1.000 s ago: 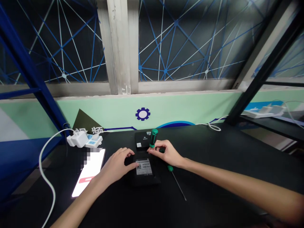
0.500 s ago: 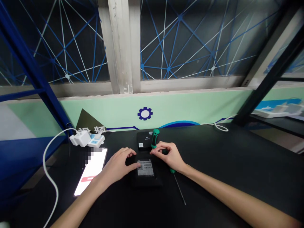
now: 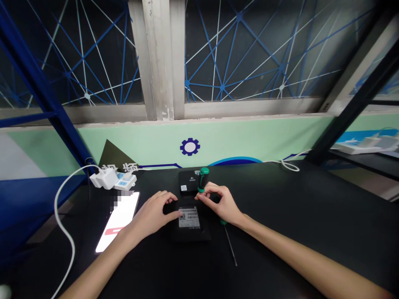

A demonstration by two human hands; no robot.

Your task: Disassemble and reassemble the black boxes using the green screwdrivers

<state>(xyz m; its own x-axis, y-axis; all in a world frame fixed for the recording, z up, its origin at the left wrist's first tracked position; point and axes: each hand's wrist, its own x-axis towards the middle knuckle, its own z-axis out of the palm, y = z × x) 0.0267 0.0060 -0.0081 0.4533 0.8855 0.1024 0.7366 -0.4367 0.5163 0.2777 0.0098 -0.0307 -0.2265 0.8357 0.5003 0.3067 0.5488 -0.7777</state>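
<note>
A flat black box [image 3: 190,236] with a white printed label [image 3: 188,217] lies on the dark table. My left hand [image 3: 158,214] steadies it from the left, thumb on the label's edge and fingers curled at the far left corner. An upright screwdriver [image 3: 203,179] with a green and black handle stands over the box's far right corner. My right hand [image 3: 221,202] pinches it just below the handle; its tip is hidden by the fingers. Under my right wrist lies a second screwdriver [image 3: 230,245], its thin shaft pointing toward me and most of its handle covered.
Behind the box sits another black box [image 3: 187,182] with a small white sticker. A lit phone [image 3: 120,220] lies at the left, near a power strip [image 3: 124,182] with a white plug [image 3: 106,178] and cable [image 3: 59,220]. The wall [image 3: 156,143] and window stand behind the table.
The view has shifted slightly. Both hands keep nearly the same places on the box and the upright screwdriver.
</note>
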